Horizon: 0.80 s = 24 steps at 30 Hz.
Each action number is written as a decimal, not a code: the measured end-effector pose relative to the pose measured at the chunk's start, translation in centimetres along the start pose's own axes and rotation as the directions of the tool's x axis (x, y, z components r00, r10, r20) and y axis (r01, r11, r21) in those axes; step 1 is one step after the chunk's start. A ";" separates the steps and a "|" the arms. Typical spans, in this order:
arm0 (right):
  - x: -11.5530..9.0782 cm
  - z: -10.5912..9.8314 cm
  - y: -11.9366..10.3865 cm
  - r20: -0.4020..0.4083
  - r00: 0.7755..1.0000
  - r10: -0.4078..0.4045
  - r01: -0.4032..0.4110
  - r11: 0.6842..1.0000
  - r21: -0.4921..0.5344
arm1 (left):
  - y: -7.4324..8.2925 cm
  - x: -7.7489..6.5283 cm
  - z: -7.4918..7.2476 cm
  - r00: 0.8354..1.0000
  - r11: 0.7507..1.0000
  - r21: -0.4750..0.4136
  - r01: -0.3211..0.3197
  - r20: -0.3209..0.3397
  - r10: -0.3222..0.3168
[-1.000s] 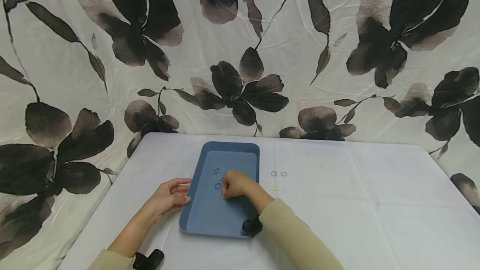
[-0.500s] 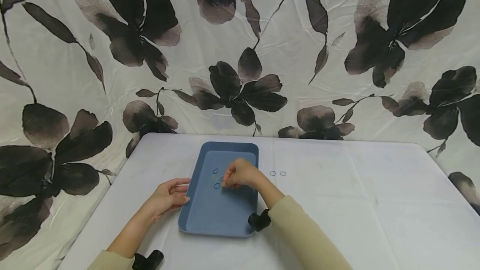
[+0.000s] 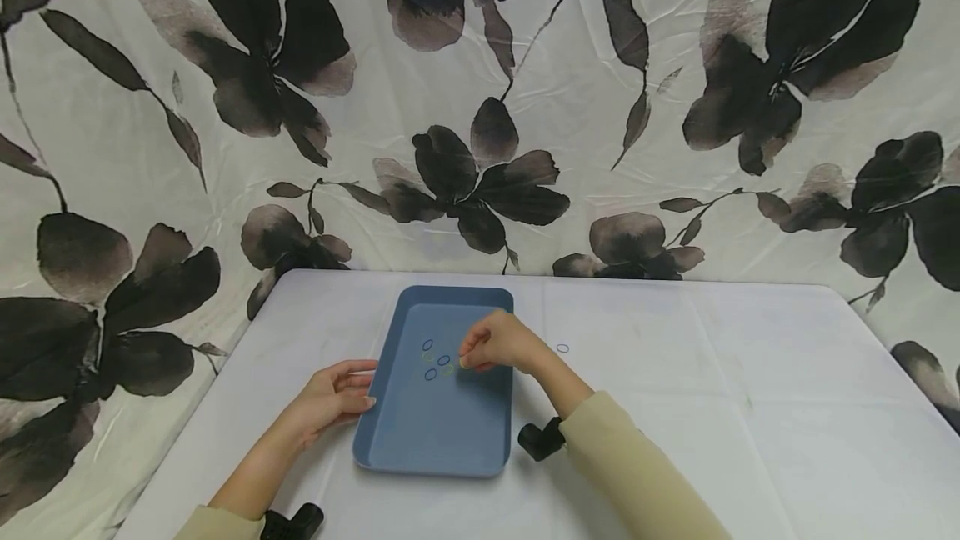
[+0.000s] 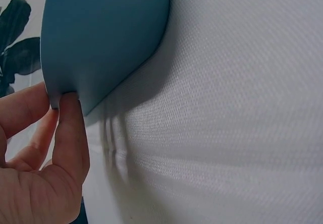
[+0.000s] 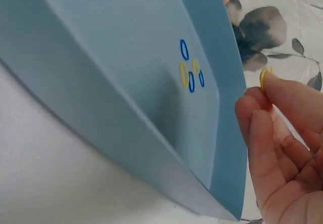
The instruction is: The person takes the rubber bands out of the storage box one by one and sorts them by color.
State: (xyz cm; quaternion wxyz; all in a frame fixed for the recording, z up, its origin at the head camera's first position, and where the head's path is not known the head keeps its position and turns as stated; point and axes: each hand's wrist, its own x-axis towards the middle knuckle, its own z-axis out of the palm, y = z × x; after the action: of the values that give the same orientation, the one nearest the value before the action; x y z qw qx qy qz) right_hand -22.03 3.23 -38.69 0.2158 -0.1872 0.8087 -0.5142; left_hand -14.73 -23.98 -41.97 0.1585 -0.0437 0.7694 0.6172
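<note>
My left hand [image 3: 330,398] holds the left rim of the blue tray [image 3: 420,440], thumb and fingers on either side of the edge in the left wrist view. Above the tray's right side, my right hand [image 3: 498,342] pinches a small yellow rubber band [image 5: 263,77] between thumb and fingertips. On the tray floor lie several more bands close together, among them a blue rubber band [image 5: 184,49] and a yellow rubber band [image 5: 184,74]. Another blue rubber band [image 3: 562,348] lies on the white table right of the tray. My right hand and forearm hide part of the table beside it.
A white cloth covers the table [image 3: 675,407]. Behind it hangs a floral curtain [image 3: 600,65]. The tray's raised walls stand between its floor and the table. A black wrist camera [image 3: 542,440] sits low beside the tray's right edge.
My right hand has lifted and moved right from the tray's middle, uncovering bands there. Its forearm now hides some bands on the table. My left hand has stayed at the rim.
</note>
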 end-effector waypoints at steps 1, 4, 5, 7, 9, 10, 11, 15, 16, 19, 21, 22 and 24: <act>0.0 -0.1 0.0 0.002 1.000 -0.003 0.003 1.000 0.011 | 0.0 0.0 0.0 1.000 1.000 -0.002 0.001 -0.001 -0.001; -0.2 -0.3 0.1 -0.006 1.000 0.002 -0.002 1.000 0.031 | -0.1 -0.1 0.0 1.000 1.000 0.004 -0.007 0.011 0.007; -0.2 -0.4 0.1 -0.010 1.000 0.006 -0.005 1.000 0.031 | -0.1 -0.1 0.0 1.000 1.000 0.002 -0.006 0.011 0.006; -0.3 -0.5 0.2 -0.021 1.000 0.015 -0.014 0.999 0.035 | -0.1 -0.1 0.0 1.000 1.000 -0.003 -0.006 0.012 0.006; -0.4 -0.7 0.3 -0.031 0.999 0.027 -0.026 0.999 0.038 | -0.1 0.0 0.0 1.000 1.000 -0.007 -0.006 0.014 0.006; -0.4 -0.8 0.3 -0.036 0.999 0.028 -0.027 0.999 0.037 | -0.1 0.0 0.0 1.000 1.000 -0.009 -0.006 0.014 0.006; -0.4 -0.9 0.3 -0.039 0.999 0.031 -0.030 0.999 0.038 | -0.1 0.0 0.0 1.000 1.000 -0.011 -0.006 0.014 0.006; -0.6 -1.4 0.6 -0.054 0.998 0.036 -0.033 0.998 0.046 | -0.1 0.0 0.1 1.000 1.000 -0.016 -0.005 0.015 0.006; -0.6 -1.5 0.6 -0.058 0.998 0.037 -0.034 0.998 0.050 | -0.1 0.0 0.1 1.000 1.000 -0.018 -0.007 0.019 0.007; -0.8 -1.9 0.9 -0.073 0.996 0.041 -0.037 0.998 0.056 | -0.1 0.0 0.0 1.000 1.000 -0.027 -0.008 0.028 0.009; -0.9 -2.2 0.9 -0.084 0.996 0.044 -0.039 0.997 0.062 | -0.1 0.0 0.0 0.999 0.999 -0.034 -0.010 0.033 0.011; -0.9 -2.3 1.0 -0.090 0.995 0.046 -0.040 0.997 0.067 | -0.1 0.0 -0.1 0.999 0.999 -0.035 -0.013 0.037 0.015; -0.9 -2.5 1.0 -0.101 0.994 0.049 -0.041 0.996 0.083 | -0.1 0.0 -0.1 0.999 0.999 -0.036 -0.015 0.041 0.017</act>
State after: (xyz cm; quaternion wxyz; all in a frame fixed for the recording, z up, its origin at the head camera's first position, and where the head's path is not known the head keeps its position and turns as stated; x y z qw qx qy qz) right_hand -22.68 5.99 -38.53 0.1928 -0.1332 0.8014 -0.5502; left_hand -14.74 -24.10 -42.02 0.1685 -0.0278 0.7553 0.6327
